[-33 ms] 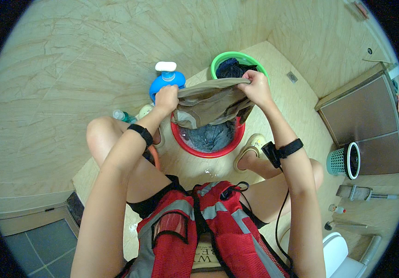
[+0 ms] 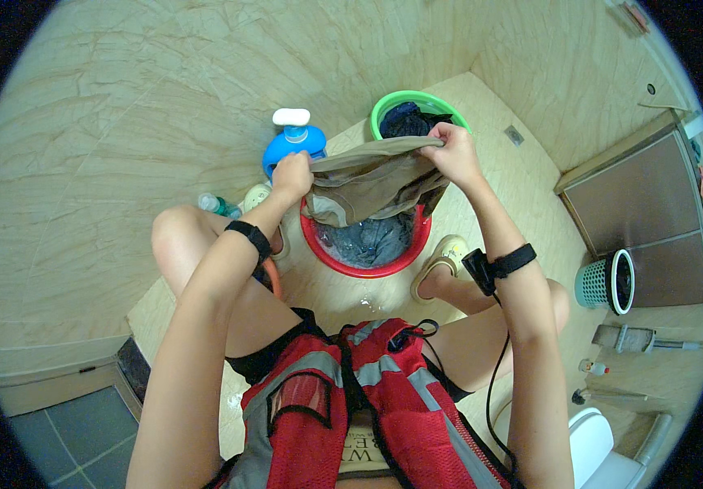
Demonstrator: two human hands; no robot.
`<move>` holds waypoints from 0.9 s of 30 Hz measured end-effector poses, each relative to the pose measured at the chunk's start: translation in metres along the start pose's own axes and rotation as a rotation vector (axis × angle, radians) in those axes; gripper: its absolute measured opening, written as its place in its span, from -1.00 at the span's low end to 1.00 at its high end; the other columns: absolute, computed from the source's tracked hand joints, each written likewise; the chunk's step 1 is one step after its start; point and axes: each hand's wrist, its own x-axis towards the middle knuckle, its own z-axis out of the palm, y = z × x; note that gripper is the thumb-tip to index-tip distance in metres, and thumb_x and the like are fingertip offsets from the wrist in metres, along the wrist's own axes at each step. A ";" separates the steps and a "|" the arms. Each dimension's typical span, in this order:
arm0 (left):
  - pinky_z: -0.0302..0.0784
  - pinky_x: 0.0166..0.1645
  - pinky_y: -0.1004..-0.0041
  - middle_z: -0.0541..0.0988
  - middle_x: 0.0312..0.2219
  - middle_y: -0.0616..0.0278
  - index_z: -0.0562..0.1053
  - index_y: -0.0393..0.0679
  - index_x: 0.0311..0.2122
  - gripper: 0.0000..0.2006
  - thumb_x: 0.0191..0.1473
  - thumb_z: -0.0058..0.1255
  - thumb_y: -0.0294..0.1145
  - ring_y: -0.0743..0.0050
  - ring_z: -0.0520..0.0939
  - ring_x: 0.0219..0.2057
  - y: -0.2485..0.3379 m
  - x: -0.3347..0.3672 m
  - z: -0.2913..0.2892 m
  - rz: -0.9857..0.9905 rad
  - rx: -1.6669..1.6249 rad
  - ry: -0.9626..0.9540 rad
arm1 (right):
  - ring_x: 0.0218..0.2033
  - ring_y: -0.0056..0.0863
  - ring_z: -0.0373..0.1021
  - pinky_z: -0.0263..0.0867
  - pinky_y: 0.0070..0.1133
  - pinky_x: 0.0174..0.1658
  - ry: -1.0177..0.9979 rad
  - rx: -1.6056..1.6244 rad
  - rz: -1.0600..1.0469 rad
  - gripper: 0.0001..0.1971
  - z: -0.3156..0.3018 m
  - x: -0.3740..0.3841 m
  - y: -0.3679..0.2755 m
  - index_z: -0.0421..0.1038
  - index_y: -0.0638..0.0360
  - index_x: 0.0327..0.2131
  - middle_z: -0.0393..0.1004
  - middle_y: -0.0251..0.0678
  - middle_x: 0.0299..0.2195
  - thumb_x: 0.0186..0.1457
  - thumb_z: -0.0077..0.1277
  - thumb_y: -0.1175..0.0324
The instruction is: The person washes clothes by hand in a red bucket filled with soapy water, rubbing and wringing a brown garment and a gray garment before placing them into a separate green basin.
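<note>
Both grips are closed on the wet olive-brown cloth garment (image 2: 372,183): left hand (image 2: 292,175) and right hand (image 2: 452,155) stretch it at centre frame above the red round plastic basin (image 2: 368,267). Mid-wash; next likely needs firm wringing over the basin.

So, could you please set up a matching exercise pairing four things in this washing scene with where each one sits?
Things:
1. khaki garment
2. red basin
3. green basin
4. blue pump bottle

Places:
A. by the wall, beside the left hand
B. on the floor between the feet
C. stretched between the left hand and the right hand
D. beyond the red basin, holding dark clothes

Pairs: 1-C, 2-B, 3-D, 4-A
</note>
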 end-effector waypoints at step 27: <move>0.47 -0.44 0.47 0.52 -0.52 0.26 0.44 -0.25 -0.41 -0.82 0.03 -0.21 -0.43 0.53 0.53 -0.52 0.103 0.009 -0.060 -0.327 -1.272 -0.611 | -0.23 -0.15 0.41 0.28 -0.38 -0.13 -0.111 0.108 0.615 -0.51 0.116 -0.036 0.035 0.41 0.33 -0.29 0.45 0.05 -0.30 -0.29 0.15 0.15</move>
